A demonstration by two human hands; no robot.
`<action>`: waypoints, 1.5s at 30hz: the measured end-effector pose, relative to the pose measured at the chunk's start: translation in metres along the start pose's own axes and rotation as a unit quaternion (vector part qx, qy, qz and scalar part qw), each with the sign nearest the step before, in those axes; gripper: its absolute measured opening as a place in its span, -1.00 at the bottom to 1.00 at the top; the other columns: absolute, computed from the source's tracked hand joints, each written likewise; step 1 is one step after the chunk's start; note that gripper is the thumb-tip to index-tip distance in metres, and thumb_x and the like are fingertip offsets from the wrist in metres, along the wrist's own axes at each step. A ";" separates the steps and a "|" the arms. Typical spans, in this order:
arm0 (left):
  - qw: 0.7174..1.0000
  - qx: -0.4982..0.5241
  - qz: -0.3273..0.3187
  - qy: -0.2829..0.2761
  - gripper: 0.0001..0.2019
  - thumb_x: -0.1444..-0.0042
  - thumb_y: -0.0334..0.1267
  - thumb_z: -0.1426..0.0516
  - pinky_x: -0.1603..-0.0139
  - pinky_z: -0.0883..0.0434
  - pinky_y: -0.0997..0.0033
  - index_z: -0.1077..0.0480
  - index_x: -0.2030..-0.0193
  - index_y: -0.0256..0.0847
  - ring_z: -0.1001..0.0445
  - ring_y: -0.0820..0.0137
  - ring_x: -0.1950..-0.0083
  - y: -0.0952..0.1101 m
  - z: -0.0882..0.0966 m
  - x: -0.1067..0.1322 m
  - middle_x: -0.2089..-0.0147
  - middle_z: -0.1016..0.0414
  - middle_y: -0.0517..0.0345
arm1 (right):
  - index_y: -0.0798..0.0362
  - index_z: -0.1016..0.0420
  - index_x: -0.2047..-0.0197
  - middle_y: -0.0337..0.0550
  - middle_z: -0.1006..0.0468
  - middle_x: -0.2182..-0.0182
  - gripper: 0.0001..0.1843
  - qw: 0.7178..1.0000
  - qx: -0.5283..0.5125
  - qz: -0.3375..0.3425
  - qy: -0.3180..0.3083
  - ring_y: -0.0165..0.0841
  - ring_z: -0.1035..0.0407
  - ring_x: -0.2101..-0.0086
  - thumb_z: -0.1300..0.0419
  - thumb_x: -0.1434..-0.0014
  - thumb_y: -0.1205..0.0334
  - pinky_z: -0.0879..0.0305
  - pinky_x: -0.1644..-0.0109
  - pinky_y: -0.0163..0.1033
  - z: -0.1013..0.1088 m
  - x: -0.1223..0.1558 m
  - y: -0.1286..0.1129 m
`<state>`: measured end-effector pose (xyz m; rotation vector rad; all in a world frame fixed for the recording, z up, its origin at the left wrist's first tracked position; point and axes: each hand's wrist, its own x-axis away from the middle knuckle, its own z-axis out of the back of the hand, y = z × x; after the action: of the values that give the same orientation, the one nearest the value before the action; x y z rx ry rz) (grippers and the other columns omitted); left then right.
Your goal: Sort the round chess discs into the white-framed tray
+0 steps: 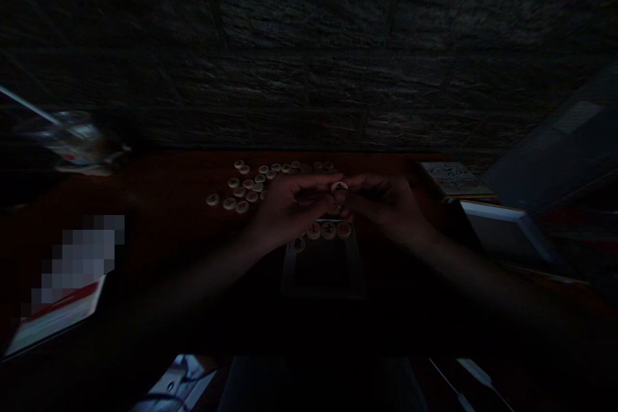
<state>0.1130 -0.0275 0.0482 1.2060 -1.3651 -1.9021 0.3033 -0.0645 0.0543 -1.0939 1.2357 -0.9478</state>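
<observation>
Between the fingertips of both hands is a round Chinese chess piece (pixel 339 187) with a dark character on its face. My left hand (pixel 295 206) pinches it from the left, and my right hand (pixel 386 206) pinches it from the other side. Just below the hands lies a shallow box (pixel 322 280) holding several chess pieces (pixel 328 230), most of them in a row along its far part. Further pieces (pixel 248 184) are scattered on the dark reddish table (pixel 168 187), left of and behind my left hand. Part of the box and some pieces are hidden by my hands.
A patterned box (pixel 449 175) and an open tray-like lid (pixel 512 232) are at the right. A plastic cup with a straw (pixel 80 141) stands at the far left, above a lit screen (pixel 62 309). A stone wall (pixel 309 64) rises behind the table. The light is very dim.
</observation>
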 end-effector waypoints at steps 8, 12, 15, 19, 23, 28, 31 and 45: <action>1.000 0.010 -0.001 0.023 -0.70 -0.18 -0.28 -0.34 0.03 -0.66 0.33 -0.62 -0.06 -0.21 -0.72 0.27 0.07 0.000 0.002 -0.002 0.01 -0.72 0.01 | 0.01 -0.75 0.19 -0.15 -0.71 0.40 -0.71 1.000 -0.014 -0.002 -0.017 -0.38 -0.56 0.44 -0.50 -0.09 0.01 -0.52 0.35 -0.30 0.000 0.000 -0.002; 0.998 0.041 0.018 0.034 -0.70 -0.16 -0.25 -0.37 0.09 -0.66 0.39 -0.60 -0.03 -0.24 -0.72 0.29 0.12 0.000 0.001 -0.002 0.09 -0.74 0.01 | 0.02 -0.74 0.22 -0.17 -0.70 0.44 -0.71 1.000 -0.004 0.015 -0.001 -0.39 -0.54 0.47 -0.50 -0.09 0.00 -0.52 0.35 -0.29 -0.001 0.000 -0.003; 0.997 0.054 0.031 0.047 -0.71 -0.14 -0.19 -0.39 0.14 -0.66 0.38 -0.59 0.04 -0.24 -0.72 0.30 0.18 -0.003 0.000 -0.003 0.14 -0.74 0.02 | 0.01 -0.73 0.23 -0.19 -0.69 0.46 -0.71 0.999 0.005 0.035 0.013 -0.39 -0.54 0.48 -0.50 -0.08 0.00 -0.52 0.36 -0.28 0.000 0.000 -0.001; 0.996 0.064 0.038 0.053 -0.71 -0.13 -0.15 -0.39 0.15 -0.69 0.32 -0.60 0.06 -0.22 -0.73 0.28 0.20 -0.007 -0.001 -0.003 0.17 -0.74 0.03 | 0.00 -0.73 0.24 -0.21 -0.68 0.46 -0.76 0.998 0.022 0.058 0.022 -0.39 -0.55 0.49 -0.49 -0.10 0.04 -0.53 0.37 -0.26 0.002 0.000 0.003; 0.994 0.074 0.045 0.065 -0.73 -0.11 -0.16 -0.40 0.17 -0.70 0.29 -0.62 0.08 -0.21 -0.73 0.28 0.24 -0.006 -0.002 -0.004 0.20 -0.74 0.06 | 0.00 -0.73 0.27 -0.22 -0.68 0.48 -0.80 0.997 0.044 0.063 0.030 -0.40 -0.53 0.51 -0.51 -0.08 0.08 -0.52 0.40 -0.28 0.001 0.000 0.002; 0.993 0.082 0.055 0.069 -0.73 -0.12 -0.14 -0.40 0.16 -0.70 0.29 -0.64 0.08 -0.21 -0.73 0.27 0.23 -0.001 -0.003 -0.003 0.16 -0.74 0.03 | -0.02 -0.73 0.27 -0.21 -0.71 0.44 -0.82 0.993 0.066 0.085 0.041 -0.40 -0.54 0.50 -0.50 -0.09 0.08 -0.54 0.36 -0.27 0.001 0.001 0.002; 0.993 0.079 0.062 0.062 -0.69 -0.11 -0.13 -0.40 0.12 -0.70 0.27 -0.65 0.04 -0.21 -0.73 0.24 0.17 0.001 -0.003 -0.002 0.12 -0.74 0.01 | -0.02 -0.73 0.26 -0.18 -0.73 0.38 -0.81 0.987 0.094 0.124 0.044 -0.34 -0.61 0.40 -0.50 -0.09 0.09 -0.58 0.26 -0.23 0.001 0.002 0.005; 0.997 0.027 0.069 0.008 -0.61 -0.22 -0.10 -0.32 -0.05 -0.61 0.27 -0.59 -0.13 -0.20 -0.69 0.25 0.01 0.000 -0.003 -0.001 -0.08 -0.69 -0.03 | 0.01 -0.66 0.07 -0.19 -0.71 0.30 -0.75 0.959 0.223 0.170 0.049 -0.36 -0.58 0.33 -0.45 -0.17 0.20 -0.50 0.23 -0.27 0.007 0.006 0.009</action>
<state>0.1162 -0.0281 0.0487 1.1205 -1.4605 -1.7663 0.3105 -0.0674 0.0438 -0.4664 1.1667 -0.9588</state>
